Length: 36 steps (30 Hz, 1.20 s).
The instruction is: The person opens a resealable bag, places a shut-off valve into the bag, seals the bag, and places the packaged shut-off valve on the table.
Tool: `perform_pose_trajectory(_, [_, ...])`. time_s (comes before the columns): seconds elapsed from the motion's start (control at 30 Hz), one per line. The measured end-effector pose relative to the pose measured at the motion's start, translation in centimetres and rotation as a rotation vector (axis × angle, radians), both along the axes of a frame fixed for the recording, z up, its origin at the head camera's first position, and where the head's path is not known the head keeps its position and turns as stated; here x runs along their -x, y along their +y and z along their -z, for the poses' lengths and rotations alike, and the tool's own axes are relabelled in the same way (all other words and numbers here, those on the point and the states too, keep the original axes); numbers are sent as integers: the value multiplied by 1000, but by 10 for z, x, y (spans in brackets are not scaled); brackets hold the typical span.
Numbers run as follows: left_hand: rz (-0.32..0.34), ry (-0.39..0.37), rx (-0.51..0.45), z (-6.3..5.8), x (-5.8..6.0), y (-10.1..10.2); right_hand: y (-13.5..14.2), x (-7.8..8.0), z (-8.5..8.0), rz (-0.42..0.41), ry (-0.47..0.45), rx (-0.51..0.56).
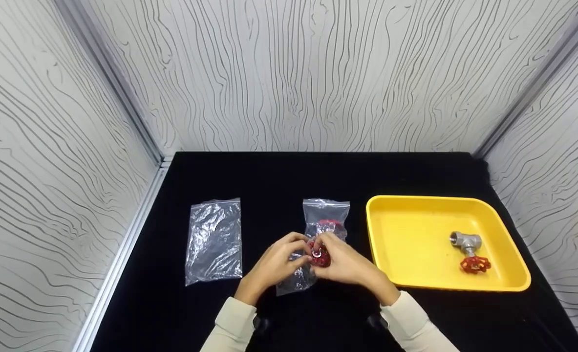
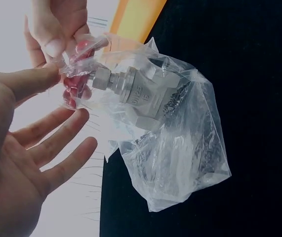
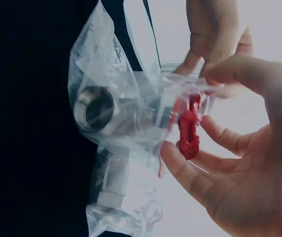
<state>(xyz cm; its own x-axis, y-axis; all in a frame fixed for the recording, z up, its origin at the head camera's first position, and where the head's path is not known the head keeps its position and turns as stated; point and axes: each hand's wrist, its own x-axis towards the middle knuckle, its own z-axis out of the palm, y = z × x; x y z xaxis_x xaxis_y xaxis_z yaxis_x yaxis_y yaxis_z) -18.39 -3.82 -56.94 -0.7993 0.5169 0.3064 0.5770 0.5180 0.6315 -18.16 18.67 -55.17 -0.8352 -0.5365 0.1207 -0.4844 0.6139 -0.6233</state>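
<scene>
On the black tabletop (image 1: 269, 178), head view: both hands meet over a bagged valve (image 1: 321, 258), its red handwheel between them, its clear bag (image 1: 296, 282) trailing below. Just beyond lies a second bag (image 1: 326, 210) with something red inside. To the left, a flat bag (image 1: 214, 239), no contents discernible. To the right, a yellow tray (image 1: 408, 244) holding one bare valve (image 1: 469, 243).

Left wrist view: left hand (image 2: 20, 143) appears to pinch film by the handwheel between thumb and forefinger, remaining fingers spread. Steel body of the bagged valve sits inside the plastic, well wrapped.

Right wrist view: right hand (image 3: 249, 163) grasps the handwheel, fingers around its rim. A further steel shape below, in film, is blurred; possibly the second bag's contents, not certain.

Step in hand, as judged: working the bag's film at the handwheel end. Next move seems to call for a steady right-hand grasp while the left draws the film without tearing it.
</scene>
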Motion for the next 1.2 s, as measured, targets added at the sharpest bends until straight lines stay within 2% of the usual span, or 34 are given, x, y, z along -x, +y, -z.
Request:
perform_pose_trajectory(0.23, [-2, -7, 11, 0, 0, 1, -4, -7, 12, 46, 112, 26])
perform_pose_trajectory(0.33, [1, -2, 12, 0, 1, 0, -4, -8, 15, 47, 130, 49])
perform_pose_trajectory(0.57, [20, -35, -81, 5, 9, -3, -3, -8, 16, 41, 136, 62])
perform_pose_trajectory(0.6, [24, -20, -98, 16, 15, -4, -3, -8, 16, 41, 138, 63])
perform_pose_trajectory(0.63, [16, -28, -103, 16, 17, -4, -2, -8, 15, 43, 136, 63])
perform_pose_trajectory(0.8, [-1, -46, -87, 16, 22, -2, -1, -7, 15, 33, 138, 38])
perform_pose_trajectory(0.83, [-1, -71, -70, 6, 18, 0, 0, -7, 15, 30, 140, 31])
perform_pose_trajectory(1.0, [55, -94, -36, 6, 21, 3, 3, -6, 17, 24, 190, 19])
perform_pose_trajectory(1.1, [68, -108, -47, 8, 22, 4, 4, -5, 18, 16, 208, 22])
perform_pose_trajectory(1.2, [66, -139, -63, 9, 24, 5, 5, -5, 19, 4, 189, 29])
